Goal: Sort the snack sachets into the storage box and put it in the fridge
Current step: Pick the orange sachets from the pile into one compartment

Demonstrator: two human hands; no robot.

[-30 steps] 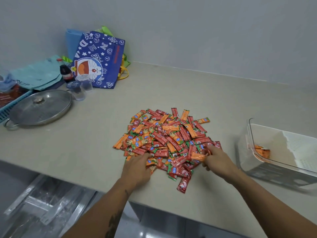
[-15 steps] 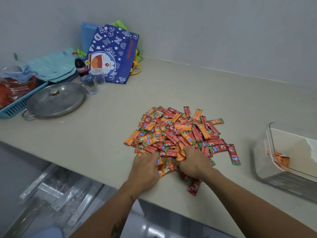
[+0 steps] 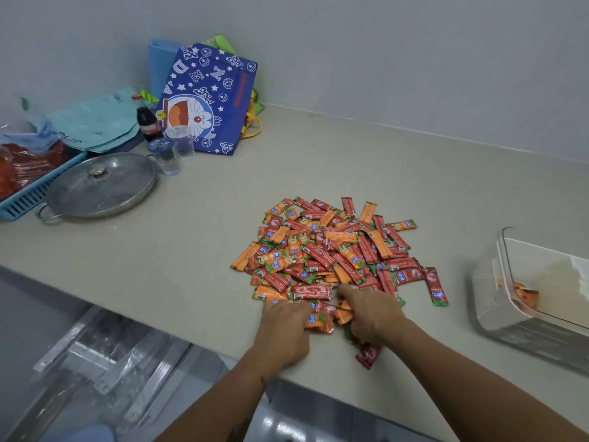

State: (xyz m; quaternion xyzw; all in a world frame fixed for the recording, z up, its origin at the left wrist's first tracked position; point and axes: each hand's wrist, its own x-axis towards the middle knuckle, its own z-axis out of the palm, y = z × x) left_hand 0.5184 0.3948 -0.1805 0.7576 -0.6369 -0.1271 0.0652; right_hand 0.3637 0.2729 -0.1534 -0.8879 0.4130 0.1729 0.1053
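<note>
1. A pale beige desk (image 3: 318,167) is running along a plain grey wall, and everything is sitting out on top of it.
2. The pile of snack sachets (image 3: 331,250), orange and red, is lying spread in the middle of the desk, near the front edge.
3. The left hand (image 3: 285,327) is resting palm down on the near edge of the pile, fingers curling over a sachet; whether it is truly gripping, I cannot tell.
4. The right hand (image 3: 371,314) is lying just beside it, fingers curled and gathering orange sachets at the pile's front.
5. One red sachet (image 3: 368,355) is poking out below the right wrist.
6. The clear storage box (image 3: 510,301) is sitting over on the right, apart from the pile, with a few orange sachets already inside.
7. Back left, a blue cartoon bag (image 3: 207,100) is leaning against the wall, a metal pan lid (image 3: 98,186) is lying flat, and a blue basket (image 3: 28,196) is sitting at the left edge.
</note>
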